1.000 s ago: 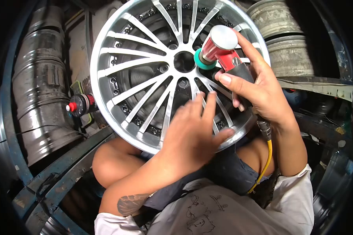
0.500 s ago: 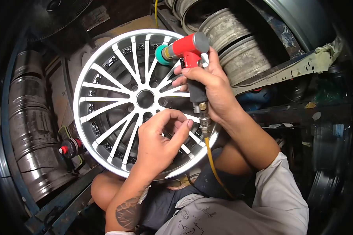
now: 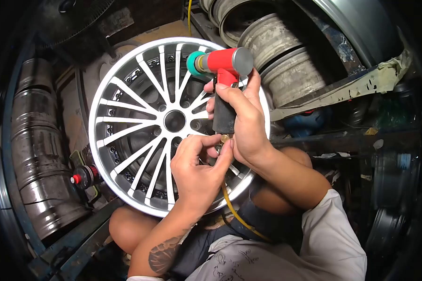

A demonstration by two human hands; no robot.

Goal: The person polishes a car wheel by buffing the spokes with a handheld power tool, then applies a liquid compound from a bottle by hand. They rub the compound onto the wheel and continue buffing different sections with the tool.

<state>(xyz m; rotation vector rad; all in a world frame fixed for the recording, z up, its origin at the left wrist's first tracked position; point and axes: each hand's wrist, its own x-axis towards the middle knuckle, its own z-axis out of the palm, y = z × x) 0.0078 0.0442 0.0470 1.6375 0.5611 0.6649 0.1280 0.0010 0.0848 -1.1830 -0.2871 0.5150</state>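
Note:
My right hand (image 3: 248, 112) is wrapped round the black grip of a red air sander (image 3: 222, 60), held upright above the wheel. A round teal pad (image 3: 195, 63) on the sander's head faces left. At the bottom of the grip, the thumb and fingers of my left hand (image 3: 197, 161) pinch a small brass air fitting (image 3: 225, 138). From there a yellow air hose (image 3: 234, 211) hangs down towards my lap. Beneath both hands lies a silver and dark multi-spoke alloy wheel rim (image 3: 98, 154), face up, its spokes partly covered by my hands.
Stacked dark wheel rims (image 3: 37, 154) stand along the left, beside a dark bottle with a red cap (image 3: 82, 178). Worn grey rims (image 3: 293, 75) sit on a rack at upper right. A fan (image 3: 75, 23) is at upper left.
My left hand has moved right and closed on the brass fitting under the grip. The sander has shifted slightly down, its grip now leaning a little left at the bottom.

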